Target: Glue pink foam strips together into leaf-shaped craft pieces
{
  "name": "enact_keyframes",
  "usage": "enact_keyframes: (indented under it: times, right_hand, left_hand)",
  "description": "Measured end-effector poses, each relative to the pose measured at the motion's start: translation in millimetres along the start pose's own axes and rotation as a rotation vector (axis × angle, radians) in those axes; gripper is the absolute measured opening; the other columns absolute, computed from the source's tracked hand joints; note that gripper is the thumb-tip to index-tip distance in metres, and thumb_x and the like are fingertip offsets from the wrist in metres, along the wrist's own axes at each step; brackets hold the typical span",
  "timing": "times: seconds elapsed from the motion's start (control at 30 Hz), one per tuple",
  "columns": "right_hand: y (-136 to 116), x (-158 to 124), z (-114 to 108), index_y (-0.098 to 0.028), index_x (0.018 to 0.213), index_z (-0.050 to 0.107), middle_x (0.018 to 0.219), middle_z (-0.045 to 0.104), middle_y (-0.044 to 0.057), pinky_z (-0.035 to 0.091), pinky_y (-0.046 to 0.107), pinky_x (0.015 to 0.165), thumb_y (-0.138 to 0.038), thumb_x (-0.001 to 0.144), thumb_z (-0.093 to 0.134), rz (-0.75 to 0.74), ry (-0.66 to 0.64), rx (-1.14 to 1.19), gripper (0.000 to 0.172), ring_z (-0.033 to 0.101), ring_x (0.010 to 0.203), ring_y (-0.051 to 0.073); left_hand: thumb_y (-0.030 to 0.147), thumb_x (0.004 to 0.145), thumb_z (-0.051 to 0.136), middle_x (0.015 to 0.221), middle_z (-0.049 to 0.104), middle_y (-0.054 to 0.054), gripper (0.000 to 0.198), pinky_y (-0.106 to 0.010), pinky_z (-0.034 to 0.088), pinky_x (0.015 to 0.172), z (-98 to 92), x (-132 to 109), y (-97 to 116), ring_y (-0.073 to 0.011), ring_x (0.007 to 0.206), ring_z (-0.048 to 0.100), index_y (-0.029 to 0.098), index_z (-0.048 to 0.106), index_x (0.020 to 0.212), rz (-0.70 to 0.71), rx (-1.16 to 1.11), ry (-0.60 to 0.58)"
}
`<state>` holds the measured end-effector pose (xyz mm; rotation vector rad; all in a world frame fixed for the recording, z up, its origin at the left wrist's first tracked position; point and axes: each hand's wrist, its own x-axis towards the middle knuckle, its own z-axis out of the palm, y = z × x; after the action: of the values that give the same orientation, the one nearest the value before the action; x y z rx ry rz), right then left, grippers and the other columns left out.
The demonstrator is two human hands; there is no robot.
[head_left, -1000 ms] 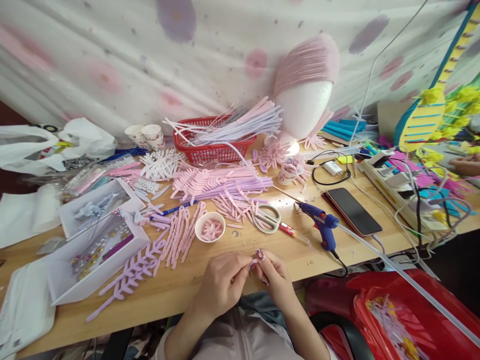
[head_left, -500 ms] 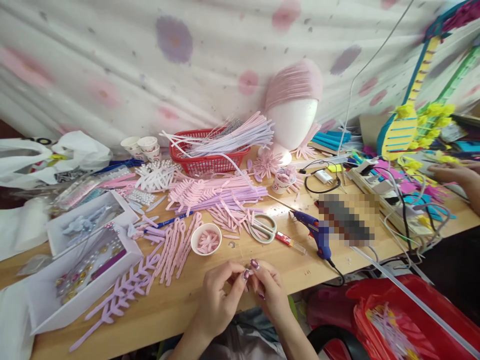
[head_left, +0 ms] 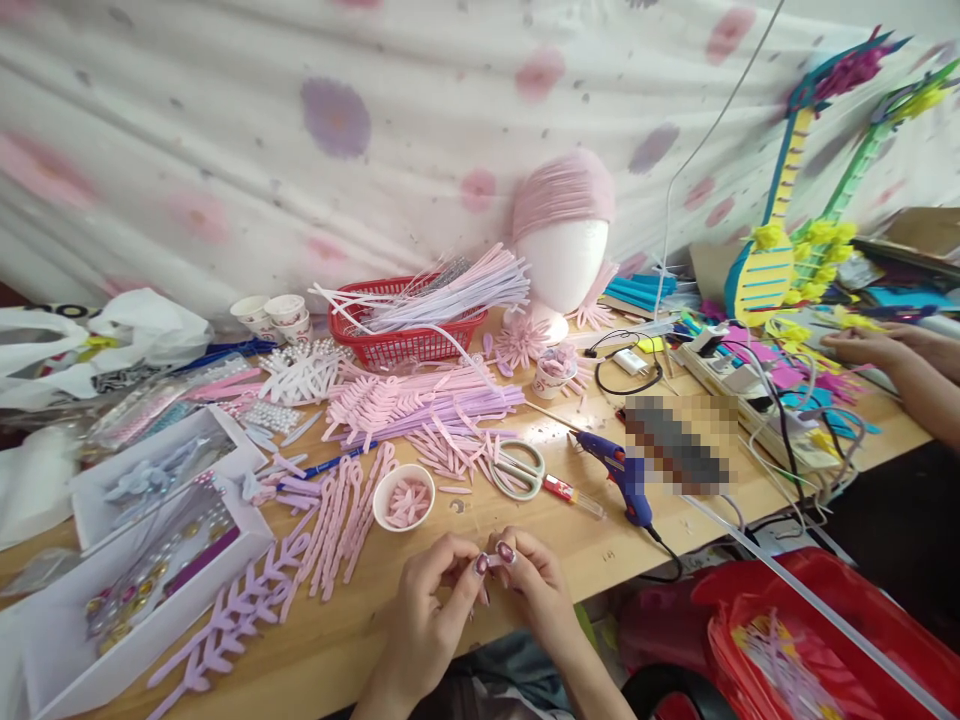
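Observation:
Over the front edge of the table, my left hand and my right hand meet fingertip to fingertip. Pinched between both thumbs and forefingers is a short pale pink pipe-cleaner piece, mostly covered by the fingers. Just beyond my left hand stands a paper cup holding several pink petal-like pieces. Scissors with pale handles lie past my hands, beside a red-labelled clear tube. A blue glue gun rests to the right. Twisted pink stems lie to the left.
A red basket of pipe cleaners stands behind, near a white foam head. White boxes of beads sit at left. Power strips with cables lie at right, near another person's hands. A red bag sits below the table edge.
The view has shifted slightly, moving the table's things left and down. My fingertips have drawn a little apart, so the pale pink piece now shows between them.

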<state>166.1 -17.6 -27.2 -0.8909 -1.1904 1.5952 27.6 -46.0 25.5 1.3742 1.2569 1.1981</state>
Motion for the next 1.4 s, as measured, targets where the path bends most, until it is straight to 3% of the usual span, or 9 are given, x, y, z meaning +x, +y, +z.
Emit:
enact_keyframes:
  times: [0.13, 0.37, 0.63, 0.9, 1.23, 1.4]
  right_hand:
    - [3, -1, 3, -0.021, 0.064, 0.048, 0.061, 0.045, -0.002, 0.036, 0.027, 0.054, -0.055, 0.086, 0.053, 0.001, 0.035, 0.004, 0.041, 0.04, 0.055, 0.013]
    - [-14, 1, -2, -0.02, 0.062, 0.044, 0.058, 0.041, -0.003, 0.031, 0.025, 0.054, -0.054, 0.086, 0.055, 0.02, 0.018, -0.103, 0.043, 0.036, 0.056, 0.012]
    - [-28, 2, -11, -0.02, 0.065, 0.047, 0.061, 0.045, -0.002, 0.032, 0.026, 0.055, -0.043, 0.094, 0.046, -0.144, -0.092, -0.382, 0.037, 0.04, 0.057, 0.013]
    - [-30, 5, -1, -0.02, 0.066, 0.05, 0.061, 0.048, -0.002, 0.034, 0.026, 0.058, -0.04, 0.095, 0.046, -0.172, -0.194, -0.433, 0.036, 0.043, 0.058, 0.013]
    - [-19, -1, 18, -0.02, 0.07, 0.051, 0.064, 0.048, -0.003, 0.034, 0.025, 0.058, -0.04, 0.095, 0.048, -0.104, 0.1, -0.241, 0.032, 0.042, 0.06, 0.012]
    - [-19, 3, 13, -0.02, 0.07, 0.051, 0.064, 0.047, -0.003, 0.034, 0.026, 0.058, -0.042, 0.094, 0.05, -0.064, 0.094, -0.184, 0.032, 0.041, 0.06, 0.012]
  left_hand:
    - [0.031, 0.09, 0.05, 0.058, 0.058, 0.001, 0.024, -0.02, 0.044, 0.05, 1.6, 2, 0, -0.0115, 0.05, 0.056, 0.019, 0.058, 0.071, 0.014, 0.019, 0.002]
    - [0.022, 0.088, 0.051, 0.064, 0.062, 0.001, 0.017, -0.021, 0.045, 0.061, 0.1, 1, -2, -0.0132, 0.061, 0.059, 0.021, 0.057, 0.073, 0.175, 0.309, 0.026]
    - [0.03, 0.091, 0.049, 0.057, 0.057, 0.001, 0.023, -0.021, 0.043, 0.052, -3.7, 3, 0, -0.0124, 0.052, 0.056, 0.019, 0.055, 0.072, -0.123, 0.089, -0.116]
    - [0.037, 0.089, 0.054, 0.054, 0.054, 0.003, 0.026, -0.02, 0.041, 0.05, -14.3, -1, 2, -0.0106, 0.049, 0.054, 0.017, 0.054, 0.072, -0.23, -0.068, -0.119]
    - [0.029, 0.091, 0.051, 0.056, 0.059, 0.001, 0.022, -0.021, 0.043, 0.052, -8.2, -7, 2, -0.0113, 0.051, 0.057, 0.018, 0.053, 0.071, -0.126, 0.026, -0.028]
    - [0.026, 0.09, 0.051, 0.056, 0.06, 0.001, 0.022, -0.02, 0.044, 0.053, -9.8, -6, 8, -0.0109, 0.051, 0.058, 0.017, 0.056, 0.07, -0.079, 0.097, -0.015]
